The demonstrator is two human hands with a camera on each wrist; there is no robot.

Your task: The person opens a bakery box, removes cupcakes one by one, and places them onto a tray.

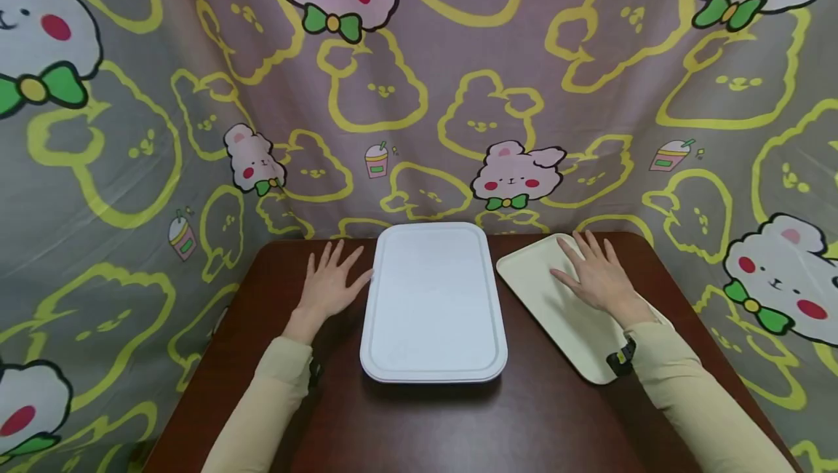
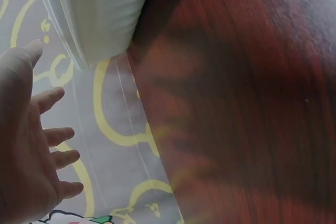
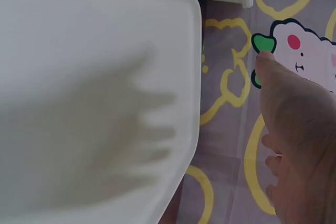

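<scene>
at the near side of the dark red-brown worktop [image 1: 419,429], two pale sleeves [image 1: 268,393] reach in, with a black band [image 1: 622,358] at the right wrist. farther in, the white box [image 1: 433,305] stands midway between the side edges, its far end near the back edge. the cream tray [image 1: 556,305] lies slantwise to its right, toward the back right corner. the left hand [image 1: 325,287] hovers near the back left corner, fingers spread wide, thumb just beside the box. the right hand [image 1: 601,276] hovers above the tray, fingers spread, holding nothing. a rabbit-patterned curtain [image 1: 419,94] hangs behind the back edge.
</scene>
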